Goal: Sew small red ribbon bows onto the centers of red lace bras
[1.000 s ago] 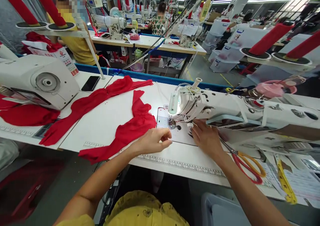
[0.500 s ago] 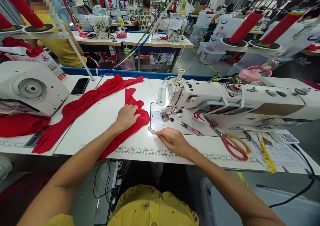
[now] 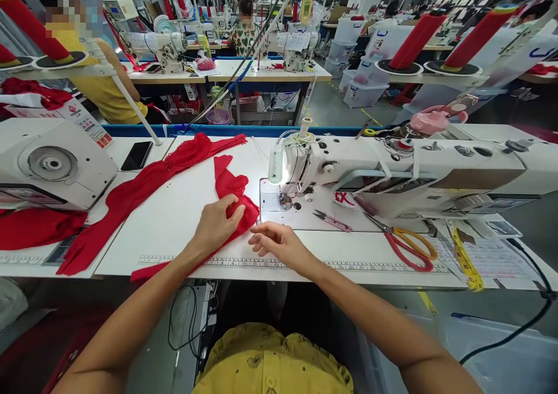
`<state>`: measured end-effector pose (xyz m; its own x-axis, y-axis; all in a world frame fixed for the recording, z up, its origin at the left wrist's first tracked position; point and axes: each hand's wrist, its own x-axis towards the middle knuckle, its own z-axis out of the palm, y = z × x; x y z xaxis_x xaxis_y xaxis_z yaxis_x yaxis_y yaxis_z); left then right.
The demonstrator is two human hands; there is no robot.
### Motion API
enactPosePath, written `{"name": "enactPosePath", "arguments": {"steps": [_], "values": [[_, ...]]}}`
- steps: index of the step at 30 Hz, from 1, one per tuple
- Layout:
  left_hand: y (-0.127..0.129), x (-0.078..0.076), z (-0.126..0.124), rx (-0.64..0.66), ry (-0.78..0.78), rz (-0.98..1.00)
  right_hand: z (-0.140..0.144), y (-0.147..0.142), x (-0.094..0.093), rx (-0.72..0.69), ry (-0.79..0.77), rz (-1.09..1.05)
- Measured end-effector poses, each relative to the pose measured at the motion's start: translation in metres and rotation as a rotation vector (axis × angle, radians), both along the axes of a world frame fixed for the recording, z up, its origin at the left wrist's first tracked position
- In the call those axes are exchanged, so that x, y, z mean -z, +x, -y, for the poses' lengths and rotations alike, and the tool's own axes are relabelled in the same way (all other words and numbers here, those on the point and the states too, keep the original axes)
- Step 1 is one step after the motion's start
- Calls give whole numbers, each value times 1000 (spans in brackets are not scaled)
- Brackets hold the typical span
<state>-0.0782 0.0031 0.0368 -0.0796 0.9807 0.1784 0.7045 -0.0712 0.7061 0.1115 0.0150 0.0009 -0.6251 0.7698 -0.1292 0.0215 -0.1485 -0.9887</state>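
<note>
- Left hand point(image 3: 217, 224): fingers curled down, pinching a bunched fold of the red fabric piece point(image 3: 235, 199) against the table point(image 3: 183, 208). Right hand point(image 3: 279, 244): loosely open, fingers spread, fingertips just beside the near edge of the same piece; contact with the cloth cannot be told.
- Table: white top, printed ruler strip along the near edge.
- Sewing machine point(image 3: 392, 170): white, lies across the right half of the table; needle end sits just right of the bunched fabric, lamp lit.
- Second machine point(image 3: 52, 161): far left, side wheel facing the camera.
- Long red fabric strip point(image 3: 143, 190): runs diagonally across the table, left of the held piece, apart from both hands.
- Red fabric piece: between the strip and the needle plate, near end trailing to the table's front edge.
- Scissors point(image 3: 407, 246): red and orange handles, right of the hands, well apart.
- Phone point(image 3: 136, 156): dark, face up, far left of the table.
- Thread snips point(image 3: 332, 221): pink, lying on the machine bed.
</note>
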Motion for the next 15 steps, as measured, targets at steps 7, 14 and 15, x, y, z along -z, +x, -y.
{"name": "enactPosePath", "arguments": {"steps": [7, 14, 15], "values": [[7, -10, 15, 324, -111, 233, 17, -8, 5, 169, -203, -251], [-15, -2, -44, 806, 136, -290, 20, 37, -26, 26, 71, 176], [-17, -4, -47, 830, 93, -276, 19, 49, -37, 3, 197, 305]]}}
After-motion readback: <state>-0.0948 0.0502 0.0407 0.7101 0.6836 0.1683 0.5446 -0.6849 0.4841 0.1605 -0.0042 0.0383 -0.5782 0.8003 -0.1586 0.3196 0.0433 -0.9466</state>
